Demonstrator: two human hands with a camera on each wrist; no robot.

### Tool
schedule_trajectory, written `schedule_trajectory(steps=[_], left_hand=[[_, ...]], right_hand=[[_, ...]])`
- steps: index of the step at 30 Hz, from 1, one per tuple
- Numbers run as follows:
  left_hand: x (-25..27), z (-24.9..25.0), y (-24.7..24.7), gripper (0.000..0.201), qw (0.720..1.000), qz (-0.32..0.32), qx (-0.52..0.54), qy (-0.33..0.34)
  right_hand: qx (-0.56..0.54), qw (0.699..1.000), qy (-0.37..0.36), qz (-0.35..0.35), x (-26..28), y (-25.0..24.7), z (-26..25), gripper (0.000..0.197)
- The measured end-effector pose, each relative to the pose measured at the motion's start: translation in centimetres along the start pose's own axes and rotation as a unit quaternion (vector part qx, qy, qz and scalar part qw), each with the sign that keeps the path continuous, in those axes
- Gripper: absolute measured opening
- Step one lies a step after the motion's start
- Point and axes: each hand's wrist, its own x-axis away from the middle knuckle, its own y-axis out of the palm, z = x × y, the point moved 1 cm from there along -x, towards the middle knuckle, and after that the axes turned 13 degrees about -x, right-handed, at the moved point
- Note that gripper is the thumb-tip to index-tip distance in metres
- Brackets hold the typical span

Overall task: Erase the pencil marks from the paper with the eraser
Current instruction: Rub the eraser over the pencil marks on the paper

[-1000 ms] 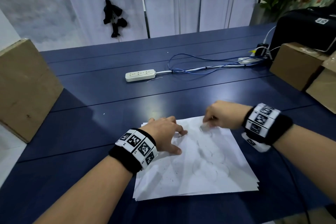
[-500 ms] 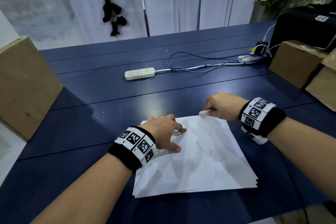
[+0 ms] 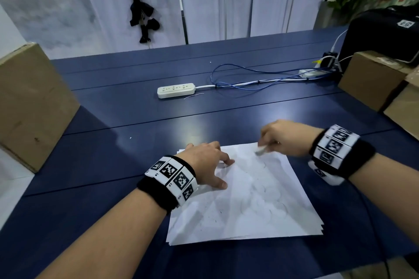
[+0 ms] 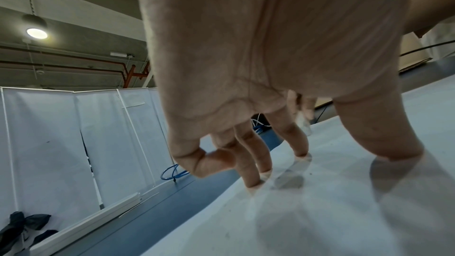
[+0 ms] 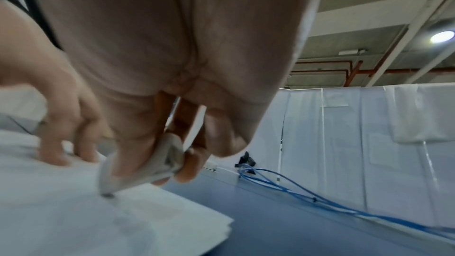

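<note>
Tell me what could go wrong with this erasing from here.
1. The eraser works near the far edge of the paper, away from where the left hand presses, so the sheet could buckle or crease there.
2. Several sheets are stacked; the top one may slide.
3. The right hand pinches the eraser by its end, so that grip may slip.

Eraser (image 3: 261, 149) back down onto paper (image 3: 249, 199).

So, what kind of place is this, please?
Probably a partitioned work booth in an industrial hall: white screen panels behind a blue table, bare ceiling pipes, and cardboard boxes beside a power strip.
</note>
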Motion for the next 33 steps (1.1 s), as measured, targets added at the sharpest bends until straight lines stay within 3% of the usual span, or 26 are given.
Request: schedule_trajectory(steps=[3, 6, 9, 12, 16, 23, 28, 33], left_hand=[[-0.1, 0.0, 0.0, 0.066, 1.0, -0.001, -0.001, 0.002], [-0.1, 0.2, 0.0, 0.066, 1.0, -0.002, -0.001, 0.002], [0.0, 0.2, 0.0, 0.066, 1.0, 0.0, 0.003, -0.001], [0.0, 0.2, -0.1, 0.066, 1.0, -0.001, 0.003, 0.0], [0.0, 0.1, -0.2, 0.066, 1.0, -0.004, 0.001, 0.0], [0.1, 0.2, -0.3, 0.065, 1.0, -0.007, 0.002, -0.002], [0.0, 0.2, -0.3, 0.066, 1.0, -0.008, 0.006, -0.002], [0.1, 0.3, -0.3, 0.064, 1.0, -0.007, 0.005, -0.004]], right_hand=[[-0.034, 0.998, -0.035, -0.031, 1.6, 0.8, -0.6, 0.025], [0.015, 0.999, 0.028, -0.024, 0.2, 0.5, 0.0, 0.021], [0.042, 0.996, 0.078, 0.018, -1.0, -0.1, 0.2, 0.029], [0.049, 0.998, 0.041, 0.006, 0.0, 0.5, -0.3, 0.024], [-0.027, 0.998, -0.013, -0.053, 1.6, 0.6, -1.2, 0.019], [0.005, 0.998, 0.056, 0.023, -1.1, 0.1, 1.0, 0.021], [-0.062, 0.996, 0.016, -0.059, 1.2, 1.1, -0.2, 0.024], [0.013, 0.997, 0.069, 0.01, -0.7, -0.2, 0.7, 0.025]])
